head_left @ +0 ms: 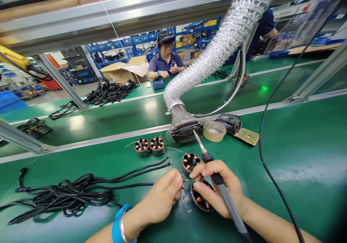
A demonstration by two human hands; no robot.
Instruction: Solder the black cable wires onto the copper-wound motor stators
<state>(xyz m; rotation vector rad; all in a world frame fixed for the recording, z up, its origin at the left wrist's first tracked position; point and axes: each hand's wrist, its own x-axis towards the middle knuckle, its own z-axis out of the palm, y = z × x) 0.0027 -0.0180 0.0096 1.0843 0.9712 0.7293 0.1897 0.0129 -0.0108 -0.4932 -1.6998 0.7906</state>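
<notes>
Head view: grip of the right hand [227, 189] closed around a soldering iron [223, 193], its grey handle slanted across the palm, metal tip pointed up and away; thumb and forefinger brought close together beyond the handle, whether anything is pinched between them cannot be told. Left hand [165, 194] narrowed to a pinch, thin wires [185, 191] held at the fingertips; a black cable [135, 185] is seen running in from the left and is lost behind that hand. Blue band [117, 226] and a metal bangle worn on the left wrist. Near coil [200, 200] partly covered by the right hand, just beside the wires; far coil [190, 161] set directly beyond, upright on the green table [298, 156]. Two more coils, left coil [142, 147] and right coil [157, 146], stood side by side farther off, copper windings visible inside. Iron tip seen in front of a round fan [187, 133]; contact cannot be judged. Fan joined to a crinkled silver hose [206, 59]. Tape roll [215, 131] placed beside the fan, with a dark stand [230, 123] and a yellowish plate [248, 137] to its right. Cable bundle [78, 194] laid loosely at left. Across the bench, a co-worker [166, 64] is seated behind a small blue bin [157, 84], small dark parts held; cable heap [105, 91] and an opened carton [127, 69] noted nearby.
</notes>
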